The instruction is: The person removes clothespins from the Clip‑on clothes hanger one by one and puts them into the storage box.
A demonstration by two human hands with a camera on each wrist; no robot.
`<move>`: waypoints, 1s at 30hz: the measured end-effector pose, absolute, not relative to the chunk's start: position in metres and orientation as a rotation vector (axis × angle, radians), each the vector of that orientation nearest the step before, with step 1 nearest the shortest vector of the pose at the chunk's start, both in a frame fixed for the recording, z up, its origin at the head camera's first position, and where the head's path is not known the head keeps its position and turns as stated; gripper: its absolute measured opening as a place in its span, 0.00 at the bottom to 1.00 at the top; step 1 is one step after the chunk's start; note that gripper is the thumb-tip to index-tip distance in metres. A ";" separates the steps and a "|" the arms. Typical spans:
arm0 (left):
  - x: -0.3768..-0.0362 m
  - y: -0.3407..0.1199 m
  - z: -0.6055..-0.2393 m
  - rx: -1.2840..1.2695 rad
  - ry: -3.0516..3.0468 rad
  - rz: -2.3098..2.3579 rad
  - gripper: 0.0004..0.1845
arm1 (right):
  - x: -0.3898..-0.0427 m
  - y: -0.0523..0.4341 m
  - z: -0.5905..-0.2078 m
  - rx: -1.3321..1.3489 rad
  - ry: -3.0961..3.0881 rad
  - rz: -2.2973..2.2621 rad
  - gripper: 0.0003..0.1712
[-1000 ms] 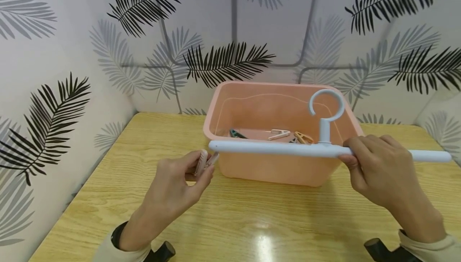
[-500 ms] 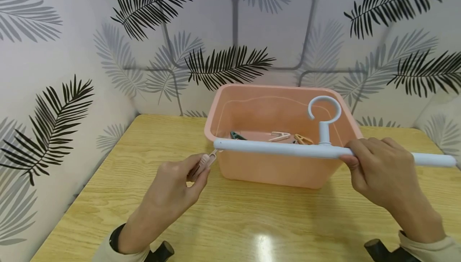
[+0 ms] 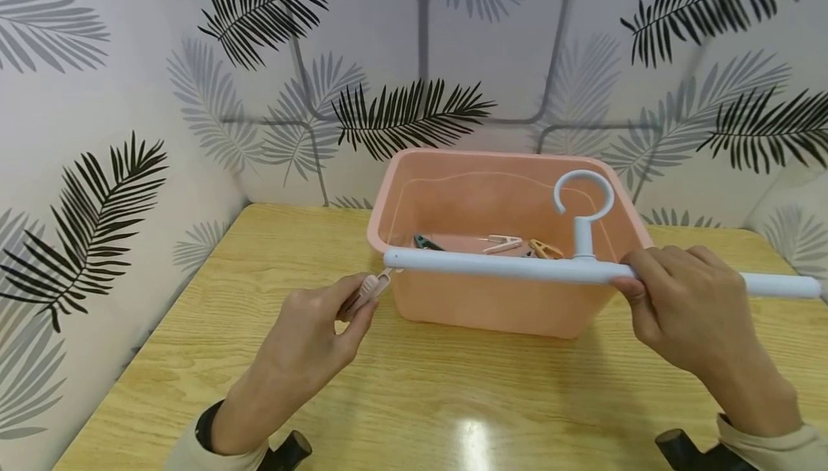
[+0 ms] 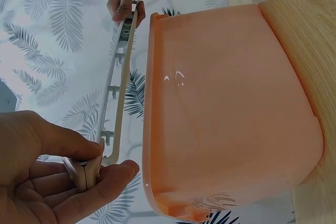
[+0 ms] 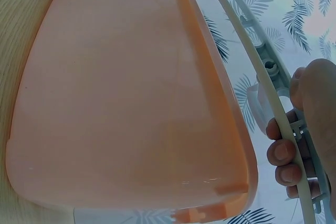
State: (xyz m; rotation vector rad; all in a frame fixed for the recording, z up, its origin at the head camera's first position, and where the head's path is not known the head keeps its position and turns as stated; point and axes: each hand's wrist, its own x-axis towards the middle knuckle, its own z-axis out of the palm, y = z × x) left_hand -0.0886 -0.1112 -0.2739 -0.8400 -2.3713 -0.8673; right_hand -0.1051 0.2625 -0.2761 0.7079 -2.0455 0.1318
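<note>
A pale blue hanger bar (image 3: 504, 267) with a round hook (image 3: 583, 198) is held level over the front rim of a pink tub (image 3: 498, 305). My right hand (image 3: 679, 305) grips the bar just right of the hook; the grip shows in the right wrist view too, fingers (image 5: 286, 153) curled round the bar (image 5: 247, 30). My left hand (image 3: 310, 334) pinches a pink clothes peg (image 3: 369, 290) just below the bar's left end. In the left wrist view the peg (image 4: 86, 174) sits between thumb and fingers, touching the bar's end (image 4: 113, 150).
Inside the tub lie loose pegs: a dark green one (image 3: 427, 243), a white one (image 3: 501, 243), an orange one (image 3: 545, 249). The tub stands on a wooden table (image 3: 420, 399) hemmed by leaf-patterned walls (image 3: 116, 133) on three sides.
My left hand has lifted the peg up and to the right, closer to the bar's left end. The bar and right hand have barely moved.
</note>
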 end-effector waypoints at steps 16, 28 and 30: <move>-0.086 -0.110 -0.272 -0.810 -2.424 -0.822 0.07 | -0.105 0.261 -0.274 0.705 -2.028 0.109 0.29; -0.081 -0.122 -0.265 -0.796 -2.425 -0.808 0.08 | -0.108 0.260 -0.275 0.714 -2.015 0.119 0.30; -0.082 -0.126 -0.265 -0.805 -2.415 -0.810 0.08 | -0.108 0.260 -0.275 0.711 -2.022 0.116 0.30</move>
